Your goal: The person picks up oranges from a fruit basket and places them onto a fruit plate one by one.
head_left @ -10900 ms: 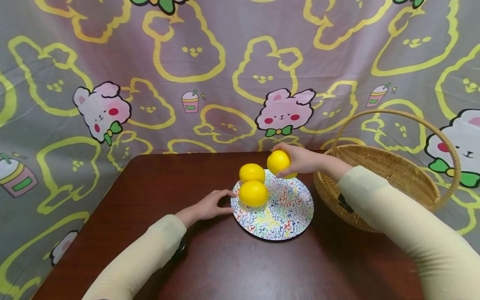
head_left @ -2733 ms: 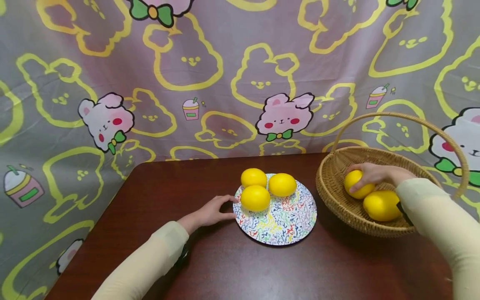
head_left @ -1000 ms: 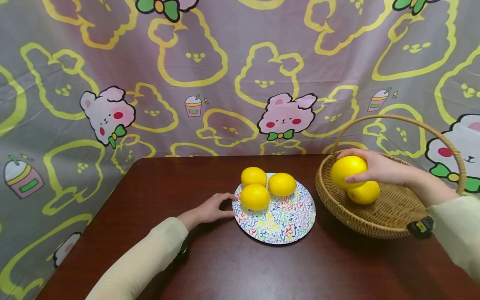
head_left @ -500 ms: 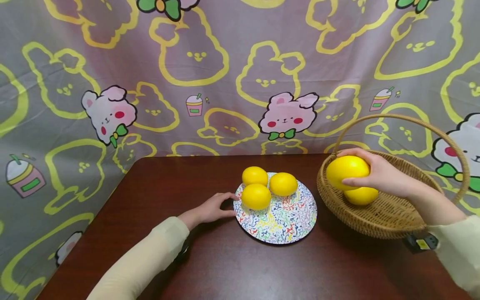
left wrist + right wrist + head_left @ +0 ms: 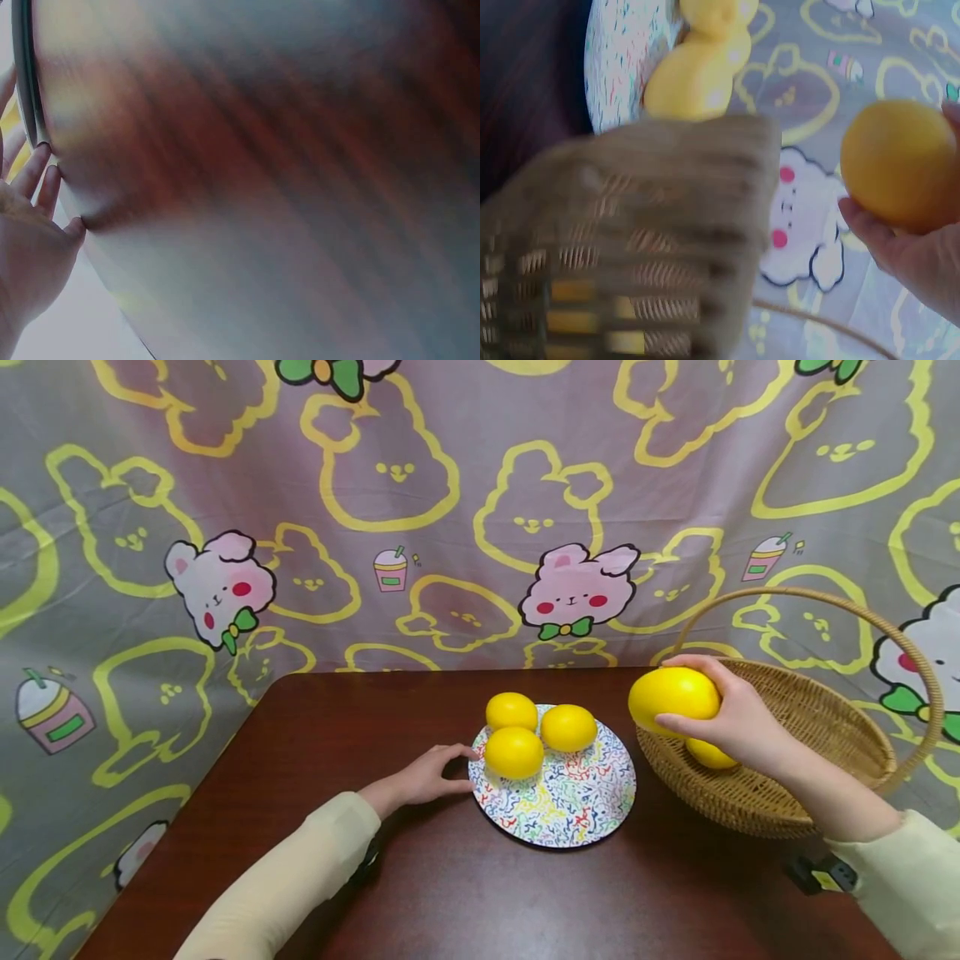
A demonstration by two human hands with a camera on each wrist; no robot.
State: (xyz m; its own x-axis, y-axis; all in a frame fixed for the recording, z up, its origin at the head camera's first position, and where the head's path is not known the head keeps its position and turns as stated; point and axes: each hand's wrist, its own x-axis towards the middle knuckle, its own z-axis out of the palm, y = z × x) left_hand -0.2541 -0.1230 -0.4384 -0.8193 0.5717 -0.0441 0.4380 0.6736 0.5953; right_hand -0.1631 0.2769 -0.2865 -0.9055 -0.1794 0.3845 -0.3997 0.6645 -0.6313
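My right hand [image 5: 738, 718] grips a yellow lemon [image 5: 671, 693], thumb below and fingers over the top, above the basket's left rim. Beneath it, a second lemon [image 5: 708, 754] lies inside the wicker basket [image 5: 817, 710], partly hidden by the held one and the hand. Three lemons [image 5: 513, 753] sit close together on the back left part of a round plate [image 5: 577, 810] with a multicoloured squiggle pattern. At the plate's left edge, my left hand [image 5: 423, 775] touches the rim with spread fingers and thumb. In the left wrist view, its fingertips [image 5: 51, 176] meet the dark table along that edge.
The basket's tall arched handle [image 5: 825, 597] rises at the right. A dark reddish-brown table [image 5: 480, 893] carries everything. Behind it hangs a curtain [image 5: 420, 460] with cartoon rabbits. A small black device [image 5: 821, 874] is strapped under my right wrist.
Earlier, my right hand held a lemon over the plate, then reached into the basket. Since then it has lifted a lemon there and carried it left to the rim. My left hand stays put.
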